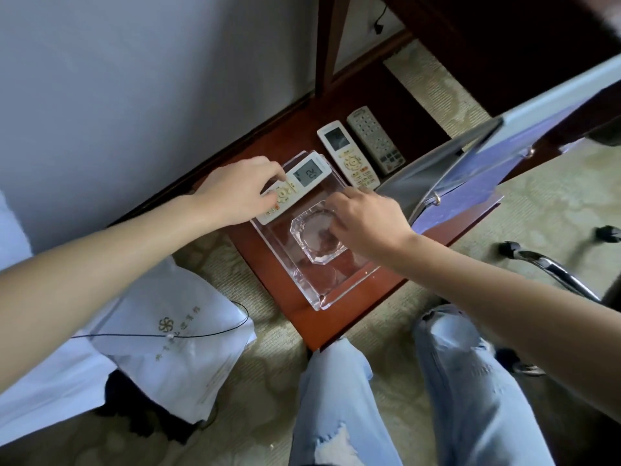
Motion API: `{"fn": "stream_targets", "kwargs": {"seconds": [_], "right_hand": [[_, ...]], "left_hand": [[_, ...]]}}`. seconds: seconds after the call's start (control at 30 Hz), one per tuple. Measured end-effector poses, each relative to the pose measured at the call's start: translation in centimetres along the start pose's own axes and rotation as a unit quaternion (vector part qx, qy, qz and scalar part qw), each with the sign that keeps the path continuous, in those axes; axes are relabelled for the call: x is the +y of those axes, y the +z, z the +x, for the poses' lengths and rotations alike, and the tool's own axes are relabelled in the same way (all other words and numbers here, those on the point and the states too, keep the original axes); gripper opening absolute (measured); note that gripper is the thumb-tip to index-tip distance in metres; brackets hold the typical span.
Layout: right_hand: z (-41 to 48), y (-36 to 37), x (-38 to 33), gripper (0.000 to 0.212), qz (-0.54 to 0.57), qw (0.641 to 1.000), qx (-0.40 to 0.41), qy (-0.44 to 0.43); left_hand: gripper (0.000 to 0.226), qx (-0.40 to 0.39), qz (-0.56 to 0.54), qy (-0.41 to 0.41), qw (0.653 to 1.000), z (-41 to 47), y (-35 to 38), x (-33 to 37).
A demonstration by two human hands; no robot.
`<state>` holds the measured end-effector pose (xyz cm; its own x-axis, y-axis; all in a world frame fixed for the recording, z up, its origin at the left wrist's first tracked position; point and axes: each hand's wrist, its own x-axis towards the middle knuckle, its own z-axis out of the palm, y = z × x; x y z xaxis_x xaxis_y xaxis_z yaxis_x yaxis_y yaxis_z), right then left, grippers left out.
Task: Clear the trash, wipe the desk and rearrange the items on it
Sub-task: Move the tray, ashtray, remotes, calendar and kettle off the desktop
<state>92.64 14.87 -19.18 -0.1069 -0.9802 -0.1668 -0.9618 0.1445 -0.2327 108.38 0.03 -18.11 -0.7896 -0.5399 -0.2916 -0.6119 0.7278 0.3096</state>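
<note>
A clear acrylic tray (331, 292) lies on the reddish wooden desk (366, 301). Inside it sits a glass ashtray (311, 237). My left hand (240, 193) holds a white remote with a lit display (304, 178) at the tray's far left end. My right hand (364, 220) reaches into the tray with curled fingers on the ashtray's far rim. Two more remotes, a white one (347, 153) and a grey one (374, 139), lie side by side on the desk beyond the tray.
An open blue folder with a metal clip (477, 176) covers the desk's right side. A white paper bag with a black cord (174, 334) lies on the carpet at the left. A chair base (551, 267) stands at the right. My knees are below the desk edge.
</note>
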Motion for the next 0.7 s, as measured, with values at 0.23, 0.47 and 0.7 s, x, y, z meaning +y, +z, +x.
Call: {"fn": "stream_targets", "kwargs": {"seconds": [0.23, 0.47, 0.7], "right_hand": [[-1.8, -9.9, 0.6, 0.021, -0.032, 0.996, 0.067, -0.046], [-3.3, -18.6, 3.9, 0.027, -0.002, 0.989, 0.143, -0.038], [-2.8, -24.8, 11.2, 0.034, 0.026, 0.987, 0.157, 0.009]], "left_hand": [[0.033, 0.046, 0.094, 0.063, 0.993, -1.9, -8.8, 6.6], [0.044, 0.084, 0.136, 0.067, 0.985, -0.8, -15.8, 13.1], [0.042, 0.098, 0.14, 0.072, 0.983, 4.7, -20.9, 20.2]]}}
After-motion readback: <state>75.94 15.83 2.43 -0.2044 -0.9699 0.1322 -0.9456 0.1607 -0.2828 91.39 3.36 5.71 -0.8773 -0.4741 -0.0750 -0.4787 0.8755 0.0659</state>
